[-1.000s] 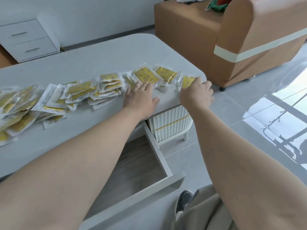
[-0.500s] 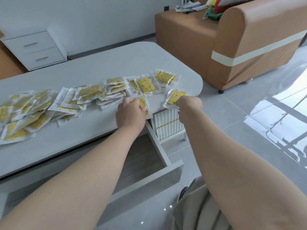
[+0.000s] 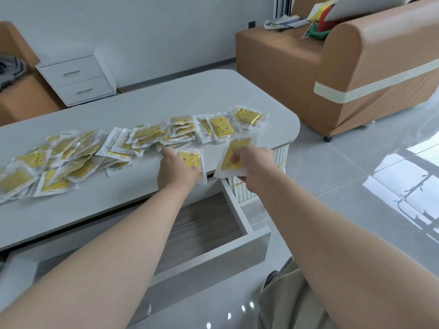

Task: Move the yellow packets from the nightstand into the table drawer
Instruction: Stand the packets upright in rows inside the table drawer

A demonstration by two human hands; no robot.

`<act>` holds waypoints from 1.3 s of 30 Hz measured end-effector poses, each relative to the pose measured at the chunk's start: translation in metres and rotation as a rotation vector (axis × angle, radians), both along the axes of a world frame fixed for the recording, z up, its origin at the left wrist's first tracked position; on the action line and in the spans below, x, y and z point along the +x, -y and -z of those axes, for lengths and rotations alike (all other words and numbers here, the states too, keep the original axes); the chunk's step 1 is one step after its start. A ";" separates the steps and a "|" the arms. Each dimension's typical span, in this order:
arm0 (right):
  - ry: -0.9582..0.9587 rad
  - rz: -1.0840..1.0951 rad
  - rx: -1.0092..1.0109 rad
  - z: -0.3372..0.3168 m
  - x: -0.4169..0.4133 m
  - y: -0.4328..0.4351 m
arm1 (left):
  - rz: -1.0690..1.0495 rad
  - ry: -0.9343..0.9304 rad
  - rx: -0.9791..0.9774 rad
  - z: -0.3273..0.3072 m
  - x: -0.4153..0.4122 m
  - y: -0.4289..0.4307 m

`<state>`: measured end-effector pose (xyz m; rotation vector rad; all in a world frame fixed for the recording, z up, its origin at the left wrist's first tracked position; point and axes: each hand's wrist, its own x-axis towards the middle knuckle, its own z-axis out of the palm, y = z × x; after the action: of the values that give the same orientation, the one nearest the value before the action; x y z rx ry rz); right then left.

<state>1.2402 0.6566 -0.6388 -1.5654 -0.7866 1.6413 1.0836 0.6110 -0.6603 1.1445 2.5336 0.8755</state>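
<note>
Several yellow packets in clear wrappers lie in a long band across the grey table. My left hand grips one yellow packet at the table's near edge. My right hand pinches another yellow packet, lifted just off the edge. Below both hands the table drawer stands pulled out, its wood-grain floor bare where visible. My forearms hide part of the drawer.
A white two-drawer nightstand stands by the far wall. An orange sofa with clutter on its seat is at the right. A white ribbed table base sits beside the drawer. Glossy tiled floor lies to the right.
Both hands have drawn back from the packet row toward the table's near edge, each bringing a packet with it. The right hand's packet has lifted off the tabletop.
</note>
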 end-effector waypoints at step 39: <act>1.580 -1.859 0.532 0.111 -0.093 0.015 | -0.071 1.063 -0.326 0.091 -0.093 0.107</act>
<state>1.1476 0.6411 -0.7495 -1.2320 -3.7565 0.1332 0.9910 0.5038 -0.7512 0.3134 1.7173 0.7483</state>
